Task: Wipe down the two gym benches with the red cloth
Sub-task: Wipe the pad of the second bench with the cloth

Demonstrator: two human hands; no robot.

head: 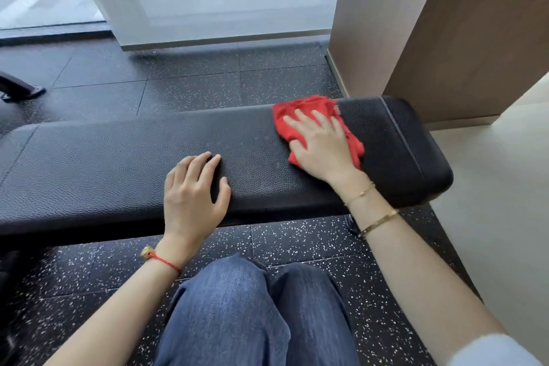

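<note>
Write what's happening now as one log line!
step: wiping bench | right hand: pressing red cloth flat near right end | left hand: resting on pad | second bench: not visible

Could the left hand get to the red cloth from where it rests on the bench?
Probably yes. The left hand lies flat on the bench, with bare padding between it and the red cloth; only the right hand pressing the cloth covers it.

One bench (pixel 118 163), one red cloth (pixel 300 110), two hands, three bracelets
</note>
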